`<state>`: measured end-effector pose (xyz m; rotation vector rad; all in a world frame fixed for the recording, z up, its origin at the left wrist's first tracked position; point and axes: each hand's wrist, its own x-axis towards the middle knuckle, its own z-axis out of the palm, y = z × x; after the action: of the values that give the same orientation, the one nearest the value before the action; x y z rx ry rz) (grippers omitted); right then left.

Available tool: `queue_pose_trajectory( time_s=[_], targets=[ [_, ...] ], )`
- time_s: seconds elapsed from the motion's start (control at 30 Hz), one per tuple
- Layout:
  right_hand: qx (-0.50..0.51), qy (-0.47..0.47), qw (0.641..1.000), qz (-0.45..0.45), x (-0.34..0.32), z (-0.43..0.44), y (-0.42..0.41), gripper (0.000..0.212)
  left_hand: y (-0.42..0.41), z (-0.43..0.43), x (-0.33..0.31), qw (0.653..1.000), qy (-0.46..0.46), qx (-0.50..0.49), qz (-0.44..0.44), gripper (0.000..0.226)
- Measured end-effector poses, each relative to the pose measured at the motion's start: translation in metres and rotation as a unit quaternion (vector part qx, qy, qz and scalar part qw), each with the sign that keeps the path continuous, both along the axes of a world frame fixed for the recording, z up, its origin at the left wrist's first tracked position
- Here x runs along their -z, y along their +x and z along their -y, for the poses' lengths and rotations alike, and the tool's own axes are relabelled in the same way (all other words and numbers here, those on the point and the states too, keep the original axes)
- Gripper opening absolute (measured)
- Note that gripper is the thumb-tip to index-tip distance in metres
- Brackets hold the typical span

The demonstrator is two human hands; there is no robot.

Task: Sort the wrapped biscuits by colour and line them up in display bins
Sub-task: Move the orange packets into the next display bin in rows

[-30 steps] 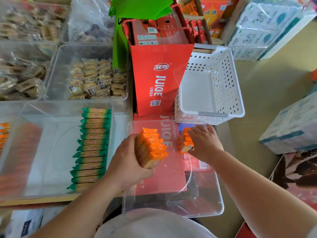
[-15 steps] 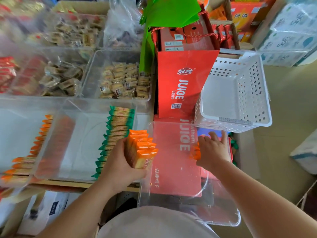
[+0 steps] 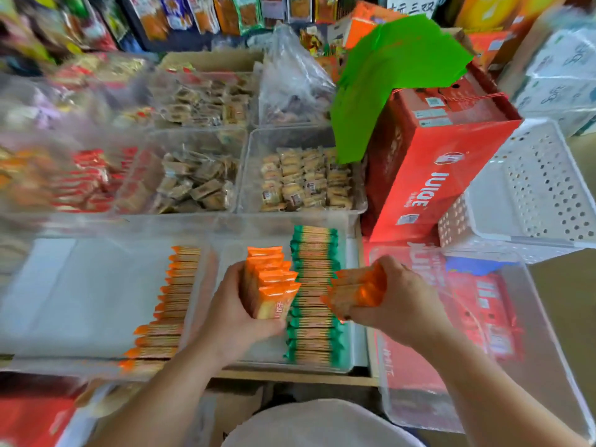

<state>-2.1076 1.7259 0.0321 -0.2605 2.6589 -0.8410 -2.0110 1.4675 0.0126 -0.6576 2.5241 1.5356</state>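
Note:
My left hand (image 3: 229, 314) grips a stack of several orange-wrapped biscuits (image 3: 269, 282), held upright over a clear bin (image 3: 351, 366). That bin holds a neat column of green-wrapped biscuits (image 3: 314, 295) along its right side. My right hand (image 3: 398, 298) holds a smaller bunch of orange-wrapped biscuits (image 3: 358, 290) just right of the green column. Further left, a second clear bin (image 3: 64, 298) carries a row of orange-wrapped biscuits (image 3: 169, 301) along its right wall.
A clear bin (image 3: 548, 350) lies at the right over red juice cartons. Behind it lean a red juice box (image 3: 432, 175) and a white perforated basket (image 3: 532, 195). Bins of brown wrapped snacks (image 3: 300, 179) fill the back, with a green sheet (image 3: 387, 79) above.
My right hand lifted orange biscuits out of the right-hand clear bin and moved left toward my left hand. Both hands now sit over the bin with the green column. The view swung left.

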Motion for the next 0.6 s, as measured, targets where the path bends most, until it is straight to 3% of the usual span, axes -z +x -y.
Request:
queue_pose_trajectory(
  time_s=[0.17, 0.4, 0.5, 0.6],
  targets=[
    [-0.035, 0.024, 0.999, -0.011, -0.025, 0.092, 0.034, 0.071, 0.019, 0.11, -0.002, 0.997, -0.064, -0.049, -0.011, 0.097],
    [-0.081, 0.082, 0.993, 0.009, -0.024, 0.166, 0.056, 0.072, 0.016, 0.224, 0.029, 0.961, -0.266, -0.063, 0.034, 0.107],
    [-0.089, 0.105, 0.99, 0.015, -0.025, 0.181, 0.061, 0.072, 0.007, 0.24, 0.042, 0.941, -0.331, 0.0, 0.076, 0.097],
    [-0.08, 0.111, 0.99, 0.02, -0.027, 0.191, 0.061, 0.071, 0.0, 0.243, 0.052, 0.917, -0.356, 0.148, 0.101, 0.094]
  ],
)
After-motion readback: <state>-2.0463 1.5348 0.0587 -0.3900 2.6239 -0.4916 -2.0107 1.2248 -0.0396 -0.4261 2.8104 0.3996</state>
